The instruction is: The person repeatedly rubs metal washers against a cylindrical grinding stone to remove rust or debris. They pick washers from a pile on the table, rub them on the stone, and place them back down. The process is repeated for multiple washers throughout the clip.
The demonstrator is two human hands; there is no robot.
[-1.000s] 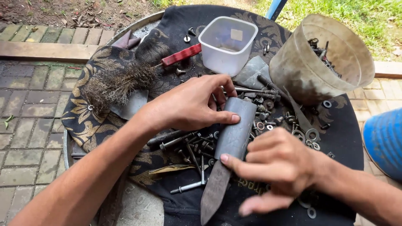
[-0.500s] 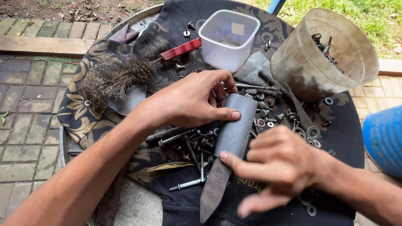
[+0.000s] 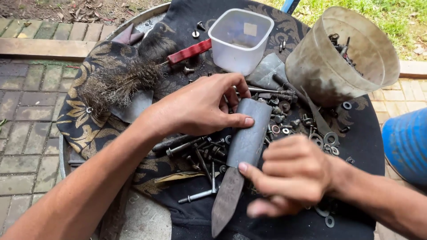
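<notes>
Two bare hands met over a long flat metal blade (image 3: 243, 153) at the centre of the frame, lying on a round desk (image 3: 71, 155) draped in a black patterned cloth (image 3: 89, 120). The left hand (image 3: 200, 106) rested palm down on the blade's grey upper part, its thumb pressed along the metal's left edge; the other fingers curled away behind the blade's top end, so how they closed could not be seen. The right hand (image 3: 293, 173), lower right of centre, was loosely curled beside the blade, forefinger tip touching its right edge; its lower fingers were blurred, and whether it gripped anything could not be told. The blade's rusty brown tip pointed toward the bottom edge of the frame.

Under and around the blade lay a scatter of bolts and washers (image 3: 200, 151), many half hidden by the hands. At upper centre stood an empty translucent square tub (image 3: 240, 40); at upper right a grimy round plastic bucket (image 3: 338, 58) lay tipped on its side, dark hardware barely discernible inside. A bristly wire brush with a red handle (image 3: 129, 75) lay at upper left. A blue container (image 3: 407, 142) was cut off by the right edge. Paving bricks (image 3: 22, 115) showed at left.
</notes>
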